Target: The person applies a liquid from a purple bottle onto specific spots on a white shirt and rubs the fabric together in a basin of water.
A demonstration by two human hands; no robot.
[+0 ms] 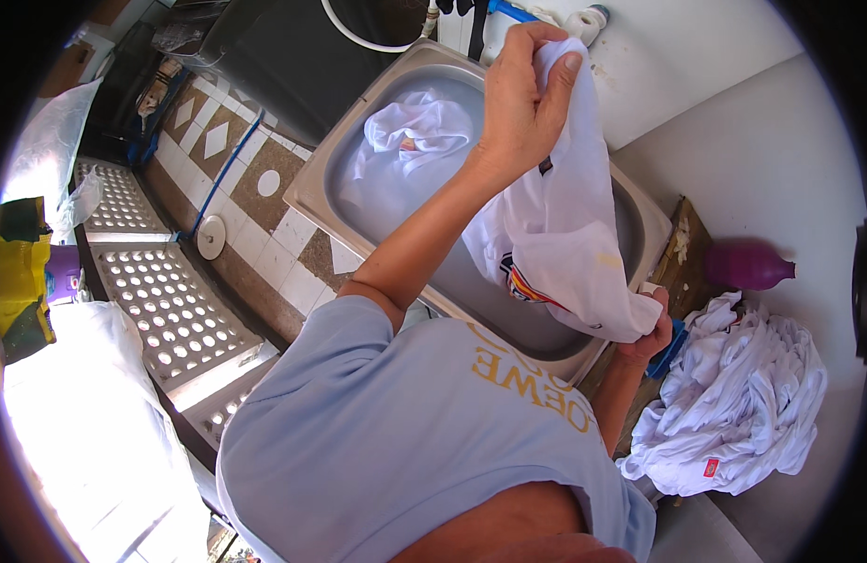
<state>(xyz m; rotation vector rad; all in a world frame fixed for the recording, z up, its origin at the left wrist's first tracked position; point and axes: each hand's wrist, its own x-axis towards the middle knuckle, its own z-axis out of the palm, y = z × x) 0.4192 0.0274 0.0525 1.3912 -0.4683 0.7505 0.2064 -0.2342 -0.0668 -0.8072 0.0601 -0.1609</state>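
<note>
A white garment [574, 235] with a small red, yellow and black striped patch is stretched between my hands over the metal sink [307, 192]. At its upper end, my left hand [532, 103] pinches the cloth, thumb against fingers. Lower down on the right, my right hand [647, 330] grips the other end near the sink's rim. Part of the garment hangs into the basin. Another bunched white cloth [424, 127] lies in cloudy water on the basin's far left side.
A heap of white clothes [733, 399] sits to the right, beside a purple bottle-like object [747, 265] and a wooden board [682, 249]. White pipe fittings [585, 23] are behind the sink. A black surface [283, 70] and perforated grey panels [171, 310] stand left.
</note>
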